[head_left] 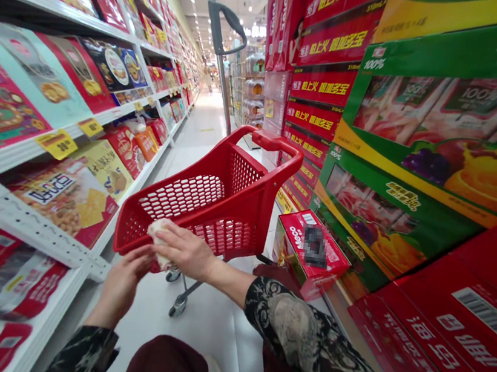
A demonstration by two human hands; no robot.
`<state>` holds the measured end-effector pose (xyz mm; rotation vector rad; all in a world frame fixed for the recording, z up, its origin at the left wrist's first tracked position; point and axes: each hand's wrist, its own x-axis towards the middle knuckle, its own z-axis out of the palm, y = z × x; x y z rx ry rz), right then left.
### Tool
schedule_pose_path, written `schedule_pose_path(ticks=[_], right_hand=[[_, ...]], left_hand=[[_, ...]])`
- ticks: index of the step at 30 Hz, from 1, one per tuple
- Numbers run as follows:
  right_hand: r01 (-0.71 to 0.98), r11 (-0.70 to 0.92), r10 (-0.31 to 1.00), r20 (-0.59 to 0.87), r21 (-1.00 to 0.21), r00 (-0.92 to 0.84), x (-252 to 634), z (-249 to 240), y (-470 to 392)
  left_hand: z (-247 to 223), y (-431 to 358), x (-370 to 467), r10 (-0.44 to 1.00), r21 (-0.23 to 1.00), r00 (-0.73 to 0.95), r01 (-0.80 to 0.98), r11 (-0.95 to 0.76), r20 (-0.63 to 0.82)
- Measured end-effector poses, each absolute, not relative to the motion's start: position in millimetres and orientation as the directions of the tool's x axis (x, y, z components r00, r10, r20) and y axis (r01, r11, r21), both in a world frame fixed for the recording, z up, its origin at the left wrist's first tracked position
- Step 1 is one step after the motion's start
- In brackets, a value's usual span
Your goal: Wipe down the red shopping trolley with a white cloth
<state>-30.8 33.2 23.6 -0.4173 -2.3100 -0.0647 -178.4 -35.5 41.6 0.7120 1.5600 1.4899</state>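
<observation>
A red plastic shopping cart (245, 210) stands in front of me, its perforated basket tilted in view. At the near left corner of the basket, my right hand (187, 252) presses a crumpled whitish cloth (163, 229) against the rim, fingers closed over it. My left hand (123, 282) is just left of it, its fingertips touching or very near the cloth and the basket's lower edge. Its fingers are bent, and whether they grip any of the cloth cannot be made out. Part of the cloth is hidden under my right hand.
Shelves of packaged goods (69, 117) line the left side. Stacked red cartons (319, 88) and green juice boxes (363, 219) rise on the right. A red box (309, 246) sits low beside the cart. A metal pole (221, 79) stands behind the cart, and the aisle runs onward.
</observation>
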Motion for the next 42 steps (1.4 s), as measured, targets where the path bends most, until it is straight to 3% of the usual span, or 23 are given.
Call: schedule_pose_path(ticks=[2, 4, 8, 13, 18, 25, 29, 37, 42], right_hand=[[0.323, 0.946, 0.240, 0.726, -0.027, -0.644, -40.9, 39.6, 41.7], [0.325, 0.945, 0.209, 0.704, 0.033, -0.678, -51.3, 44.4, 46.4], [0.276, 0.951, 0.136, 0.617, 0.137, -0.775, -68.9, 15.7, 46.9], [0.248, 0.965, 0.160, 0.553, 0.089, -0.818, -71.7, -39.2, 45.9], [0.190, 0.981, 0.155, 0.478, 0.025, -0.864, -54.9, -58.5, 43.4], [0.140, 0.986, 0.156, 0.763, -0.087, -0.628, -50.7, -0.9, 61.2], [0.163, 0.984, 0.161, 0.721, -0.068, -0.674, -53.1, 0.4, 66.5], [0.252, 0.964, 0.257, 0.510, -0.081, -0.821, -41.0, -74.7, 42.1], [0.222, 0.975, 0.157, 0.673, 0.010, -0.723, -29.3, -42.9, 47.1]], left_hand=[[48.2, -30.8, -193.8, 0.757, 0.999, -0.654, 0.041, 0.032, 0.002], [50.1, -26.9, -208.6, 0.689, 0.981, -0.717, 0.189, 0.045, 0.107], [41.7, -28.2, -226.3, 0.711, 0.885, -0.687, 0.414, 0.213, 0.150], [27.8, -36.2, -226.2, 0.783, 0.699, -0.599, 0.632, 0.334, 0.167], [22.6, -34.4, -223.5, 0.827, 0.677, -0.516, 0.692, 0.250, 0.222], [19.7, -25.9, -221.5, 0.850, 0.618, -0.413, 0.774, 0.138, 0.327], [18.3, -20.0, -214.5, 0.887, 0.528, -0.329, 0.841, 0.119, 0.324], [16.7, -26.8, -206.8, 0.919, 0.422, -0.314, 0.886, 0.193, 0.237], [20.0, -26.4, -206.3, 0.918, 0.399, -0.313, 0.895, 0.199, 0.245]])
